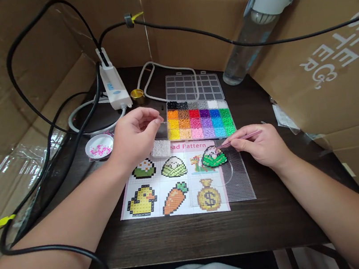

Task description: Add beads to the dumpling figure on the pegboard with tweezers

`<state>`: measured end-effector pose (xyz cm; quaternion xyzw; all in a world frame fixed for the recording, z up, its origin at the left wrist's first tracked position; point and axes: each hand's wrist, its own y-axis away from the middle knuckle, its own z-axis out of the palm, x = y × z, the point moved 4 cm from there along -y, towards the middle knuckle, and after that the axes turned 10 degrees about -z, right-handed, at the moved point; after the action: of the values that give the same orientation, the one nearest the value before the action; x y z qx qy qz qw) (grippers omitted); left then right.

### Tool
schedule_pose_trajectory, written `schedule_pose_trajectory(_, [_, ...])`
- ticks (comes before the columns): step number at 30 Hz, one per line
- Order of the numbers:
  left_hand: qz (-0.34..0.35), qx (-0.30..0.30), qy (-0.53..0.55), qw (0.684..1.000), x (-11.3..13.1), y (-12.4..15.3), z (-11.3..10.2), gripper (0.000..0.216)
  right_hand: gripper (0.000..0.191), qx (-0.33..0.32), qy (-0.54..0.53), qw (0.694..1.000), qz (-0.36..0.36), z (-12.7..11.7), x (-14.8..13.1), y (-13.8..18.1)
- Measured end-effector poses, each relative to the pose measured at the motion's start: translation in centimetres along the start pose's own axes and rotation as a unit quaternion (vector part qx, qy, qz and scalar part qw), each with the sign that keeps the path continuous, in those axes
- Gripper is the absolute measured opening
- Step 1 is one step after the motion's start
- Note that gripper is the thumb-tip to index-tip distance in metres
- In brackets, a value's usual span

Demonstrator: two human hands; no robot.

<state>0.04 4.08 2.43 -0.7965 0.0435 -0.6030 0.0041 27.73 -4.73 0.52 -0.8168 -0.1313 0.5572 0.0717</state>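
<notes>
My right hand (258,144) grips pink metal tweezers (245,137). Their tips reach the upper part of a green, white and black bead design (215,157) on a clear pegboard (240,179). My left hand (137,134) is raised left of the bead box, thumb and fingers pinched together; whatever they may hold is too small to see. Just below its fingertips stands a small clear container of whitish beads (160,149). Under the pegboard's left part lies a printed bead pattern sheet (156,180) with a duck, a carrot and a money bag.
A divided box of coloured beads (200,120) lies open behind the sheet. A white dish with pink beads (99,146), a gold cup (138,96) and a power strip (113,83) stand left. A water bottle (254,29) leans at back right. Black cables (32,111) cross my left forearm.
</notes>
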Motion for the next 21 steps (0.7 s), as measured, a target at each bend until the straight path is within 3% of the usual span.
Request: schedule_pose_trajectory(21, [-0.007, -0.001, 0.003, 1.000, 0.02, 0.01, 0.04, 0.008, 0.008, 0.013, 0.000, 1.000, 0.009, 0.10, -0.12, 0.06])
